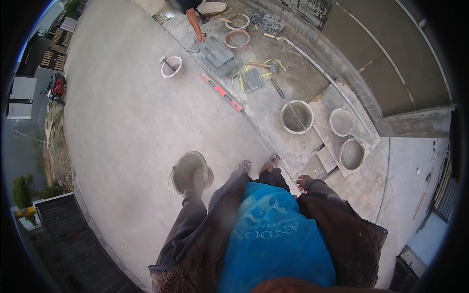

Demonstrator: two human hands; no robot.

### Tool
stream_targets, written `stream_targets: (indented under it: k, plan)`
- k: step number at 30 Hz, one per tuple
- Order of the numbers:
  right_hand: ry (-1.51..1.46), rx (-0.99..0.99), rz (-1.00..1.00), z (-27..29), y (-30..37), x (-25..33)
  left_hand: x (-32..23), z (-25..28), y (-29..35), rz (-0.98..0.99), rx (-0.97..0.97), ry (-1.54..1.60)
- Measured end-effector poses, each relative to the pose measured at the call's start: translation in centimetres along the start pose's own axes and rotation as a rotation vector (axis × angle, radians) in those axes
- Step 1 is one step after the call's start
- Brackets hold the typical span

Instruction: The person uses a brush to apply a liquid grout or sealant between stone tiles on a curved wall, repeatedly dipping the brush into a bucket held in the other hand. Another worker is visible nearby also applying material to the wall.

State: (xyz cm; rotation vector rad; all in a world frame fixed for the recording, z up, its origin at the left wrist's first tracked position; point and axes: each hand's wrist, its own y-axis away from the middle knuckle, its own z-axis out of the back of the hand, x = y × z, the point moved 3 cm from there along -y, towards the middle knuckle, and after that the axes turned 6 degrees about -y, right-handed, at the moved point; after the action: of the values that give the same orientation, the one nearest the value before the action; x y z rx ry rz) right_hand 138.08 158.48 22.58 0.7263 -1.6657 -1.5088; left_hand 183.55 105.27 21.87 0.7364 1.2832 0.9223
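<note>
My left hand (pixel 194 187) is at the near rim of a round grey bucket (pixel 188 163), seemingly gripping it, though its fingers are blurred. Grey residue coats the bucket's inside, and a thin wire handle stands out at its left. A second pale rim or wall shows just to the right of the bucket; I cannot tell whether it is another bucket. On my other side, my right hand (pixel 304 183) hangs beside my leg, its fingers loosely bent and apart, with nothing visible in them.
Buckets stand ahead right, including a large one (pixel 297 117) and a smaller one (pixel 351 154) on a board. A red level (pixel 221 92) lies along the pavement edge. Farther off are stacked grey tiles (pixel 215 56), a mallet (pixel 259 64), a white bucket (pixel 172 67) and a crouching person (pixel 195 22).
</note>
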Motion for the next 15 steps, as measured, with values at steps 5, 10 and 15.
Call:
stream_targets:
  k: [5,10,15]
  plan:
    - [-0.001,-0.013,0.047,-3.5,2.8,1.2,-0.7,-1.0,-1.3,0.004,0.017,0.093]
    - [0.059,-0.004,0.174,-6.7,3.8,4.4,0.1,-0.2,-2.6,0.099,-0.053,0.262]
    - [0.094,-0.076,0.248,-9.7,3.8,4.5,-0.8,-0.6,-3.0,0.087,-0.063,0.196]
